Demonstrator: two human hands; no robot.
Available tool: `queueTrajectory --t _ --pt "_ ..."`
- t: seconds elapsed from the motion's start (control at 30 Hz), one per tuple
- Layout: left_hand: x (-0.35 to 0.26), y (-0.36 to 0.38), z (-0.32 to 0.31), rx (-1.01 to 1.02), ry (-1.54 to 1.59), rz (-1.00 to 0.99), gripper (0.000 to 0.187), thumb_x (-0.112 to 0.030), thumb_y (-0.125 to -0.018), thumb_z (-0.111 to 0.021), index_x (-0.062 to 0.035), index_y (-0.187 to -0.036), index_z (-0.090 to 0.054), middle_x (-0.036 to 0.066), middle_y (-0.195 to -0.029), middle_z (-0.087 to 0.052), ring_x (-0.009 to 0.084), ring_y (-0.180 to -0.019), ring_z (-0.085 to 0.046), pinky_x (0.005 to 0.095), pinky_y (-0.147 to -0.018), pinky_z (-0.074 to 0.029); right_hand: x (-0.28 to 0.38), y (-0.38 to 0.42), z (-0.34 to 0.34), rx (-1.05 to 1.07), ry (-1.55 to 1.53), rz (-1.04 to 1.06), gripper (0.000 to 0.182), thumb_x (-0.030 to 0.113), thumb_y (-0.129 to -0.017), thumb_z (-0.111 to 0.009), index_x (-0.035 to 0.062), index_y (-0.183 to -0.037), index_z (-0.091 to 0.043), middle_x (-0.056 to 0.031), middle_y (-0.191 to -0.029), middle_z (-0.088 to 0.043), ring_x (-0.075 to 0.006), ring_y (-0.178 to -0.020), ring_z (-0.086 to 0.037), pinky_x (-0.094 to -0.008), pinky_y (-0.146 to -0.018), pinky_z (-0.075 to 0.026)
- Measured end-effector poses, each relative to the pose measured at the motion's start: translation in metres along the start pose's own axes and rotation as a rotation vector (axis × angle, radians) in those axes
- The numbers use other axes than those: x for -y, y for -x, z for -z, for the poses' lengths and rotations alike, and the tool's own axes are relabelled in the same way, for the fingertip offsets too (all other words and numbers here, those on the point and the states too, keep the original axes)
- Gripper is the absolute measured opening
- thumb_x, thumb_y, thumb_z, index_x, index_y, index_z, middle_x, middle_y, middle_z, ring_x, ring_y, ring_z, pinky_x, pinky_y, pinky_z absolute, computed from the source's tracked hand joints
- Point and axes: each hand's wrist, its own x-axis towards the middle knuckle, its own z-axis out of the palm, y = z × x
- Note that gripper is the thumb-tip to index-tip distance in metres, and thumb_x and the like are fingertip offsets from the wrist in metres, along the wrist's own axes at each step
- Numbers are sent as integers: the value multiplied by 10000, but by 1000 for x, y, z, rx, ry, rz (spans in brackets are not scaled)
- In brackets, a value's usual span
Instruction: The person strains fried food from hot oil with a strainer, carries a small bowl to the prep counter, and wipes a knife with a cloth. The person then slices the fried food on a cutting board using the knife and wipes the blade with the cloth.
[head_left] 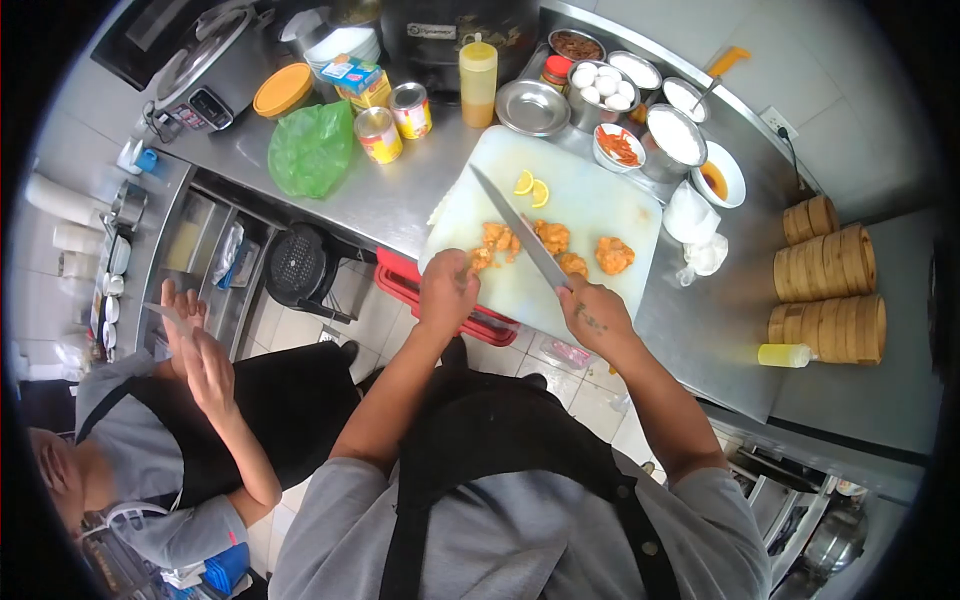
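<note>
Head view. White rectangular plastic cutting board (590, 205) lies on the steel counter (400, 190) and serves as the landmark. On the board's near half lie several orange, crumb-coated fried pieces (552, 236), with one piece (614, 254) toward its right side; two yellow lemon slices (531, 187) sit nearer its far edge. The fried pieces are judged light, crisp outside and soft within, somewhat greasy and apt to crumble; they are best steadied from above with curled fingertips kept clear of the blade. The right hand (592, 312), at the board's near right edge, is closed fully around the handle of a long steel kitchen knife (520, 228), whose blade runs diagonally across the board among the pieces. The left hand (447, 288), at the board's near left edge, is loosely curled, fingertips pressing on a fried piece (482, 258). Beyond the board's far edge stand a yellow squeeze bottle (477, 80), printed tins (394, 122) and a steel bowl of white eggs (602, 88). Left of the board, a co-worker's hands (195, 335) are raised, apart from the counter.
</note>
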Motion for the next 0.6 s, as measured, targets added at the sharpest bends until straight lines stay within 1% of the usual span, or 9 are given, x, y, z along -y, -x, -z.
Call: queueTrajectory --t 0.07,0.17,0.2,0.27,0.3,0.37,0.43,0.5,0.6 --pt "-11 5 -3 121 111 395 301 -28 -773 -706 -9 -1061 -621 124 -874 -649 287 -824 -644 386 -768 -531 4 7 7 -31 -52 -38 309 304 -1003 -502 15 -1056 -597 -241 -789 -671 -430 -768 -662 -528 -713 -505" --pt "-36 3 -7 163 358 509 316 -43 -777 -699 -7 -1080 -619 154 -903 -667 330 -806 -634 455 -772 -509 0 24 23 -95 -195 -93 346 327 -1007 -508 4 -1090 -599 -254 -801 -672 -441 -781 -661 -513 -714 -509" --pt "-45 -1 -5 164 357 501 316 -43 -777 -699 -7 -1080 -619 154 -903 -667 330 -806 -634 455 -772 -509 -7 31 27 -125 -286 -109 367 343 -1007 -515 0 -1106 -599 -263 -811 -670 -447 -791 -660 -503 -715 -511" --pt "-60 -9 -1 129 -76 176 325 -46 -773 -702 -24 -1090 -635 163 -968 -693 336 -880 -653 453 -805 -516 -35 48 24 -182 -355 -161 369 348 -1006 -515 2 -1096 -606 -252 -807 -673 -432 -764 -659 -485 -713 -513" --pt "-63 -16 -9 120 -77 172 325 -46 -773 -702 -24 -1090 -635 163 -968 -693 336 -880 -653 453 -805 -516 -50 58 25 -227 -419 -209 371 353 -1006 -514 4 -1087 -613 -240 -802 -676 -417 -737 -658 -468 -711 -515" --pt "-68 -35 -24 130 -33 -171 314 -26 -763 -699 -48 -1073 -654 160 -1000 -698 355 -922 -653 467 -842 -508 -66 81 32 -298 -583 -270 364 345 -1000 -525 0 -1029 -636 -181 -737 -653 -336 -649 -624 -432 -669 -506" --pt "-72 -38 -53 52 91 -183 312 -74 -760 -687 -58 -1072 -678 167 -1035 -693 379 -988 -633 479 -899 -489 -127 83 2 -528 -279 0 345 388 -999 -564 50 -943 -607 -26 -610 -555 -121 -436 -482 -285 -413 -410" --pt "-100 -35 -46 165 127 19 400 -102 -750 -742 -39 -1135 -654 177 -1116 -664 376 -1075 -614 462 -970 -475 -140 87 2 -292 -639 -284 320 399 -1012 -537 124 -850 -560 2 -570 -494 -112 -432 -465 -269 -389 -386" --pt "-116 -7 -28 127 169 -5 300 -60 -776 -664 -47 -1076 -643 165 -1012 -646 357 -1000 -599 477 -891 -465 -126 102 0 -268 -588 -267 329 354 -1001 -575 102 -811 -484 18 -566 -434 -93 -460 -430 -255 -417 -341"
